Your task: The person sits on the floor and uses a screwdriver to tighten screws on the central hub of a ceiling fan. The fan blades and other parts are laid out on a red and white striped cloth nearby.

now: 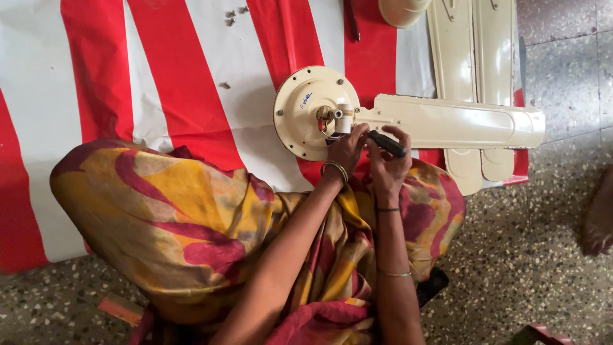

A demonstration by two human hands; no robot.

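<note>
A blade (pixel 447 121) is being fastened to the motor (pixel 306 112) on the striped sheet (pixel 159 76); the right hand (pixel 388 163) is clamped on a screwdriver (pixel 386 143), the left hand (pixel 347 150) is pinching at the joint. Steady turning is probably needed next.

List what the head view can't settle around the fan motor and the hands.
- Tool tip: hidden behind the left hand; only the dark handle in the right hand shows.
- Small screws on the striped sheet: too small to tell type.
- Spare blades: cut off by the top edge.
- Wiring at the motor hub: too small.
</note>
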